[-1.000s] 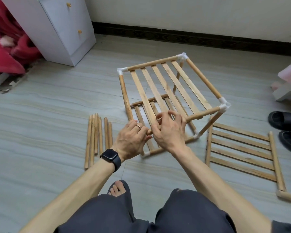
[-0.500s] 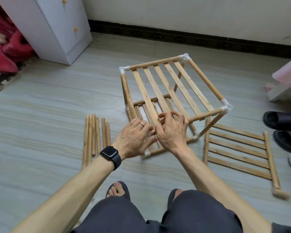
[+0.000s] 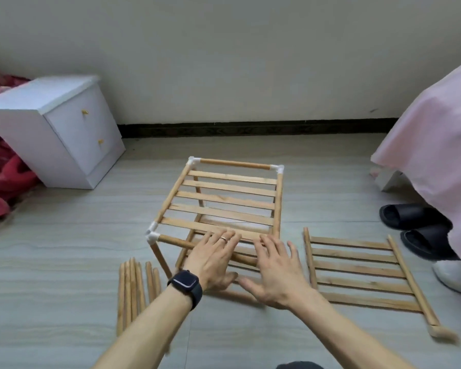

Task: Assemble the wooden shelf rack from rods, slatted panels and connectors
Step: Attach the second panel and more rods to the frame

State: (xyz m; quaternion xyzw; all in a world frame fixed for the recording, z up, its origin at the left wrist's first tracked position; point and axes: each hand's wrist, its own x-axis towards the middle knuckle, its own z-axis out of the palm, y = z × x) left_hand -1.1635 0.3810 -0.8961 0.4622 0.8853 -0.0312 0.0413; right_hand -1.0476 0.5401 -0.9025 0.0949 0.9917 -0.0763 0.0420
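The part-built wooden rack (image 3: pixel 218 198) stands on the floor, a slatted panel on top framed by rods with white corner connectors (image 3: pixel 152 234). My left hand (image 3: pixel 213 258), with a ring and a dark watch at the wrist, lies with straight fingers over the rack's near rod. My right hand (image 3: pixel 277 272) is spread flat beside it over the rack's near right side, hiding that corner. A loose slatted panel (image 3: pixel 357 270) lies flat on the floor to the right. Several loose rods (image 3: pixel 136 286) lie side by side to the left.
A white two-drawer cabinet (image 3: pixel 64 134) stands at the back left beside red fabric (image 3: pixel 0 182). A pink cloth-covered piece of furniture (image 3: pixel 437 145) is at the right, with black slippers (image 3: pixel 421 227) and a white shoe (image 3: pixel 455 278) beneath it. The wall runs behind.
My hands have let go of the near rod and now lie flat with spread fingers. The rack looks turned, and the camera has tilted up, showing more wall.
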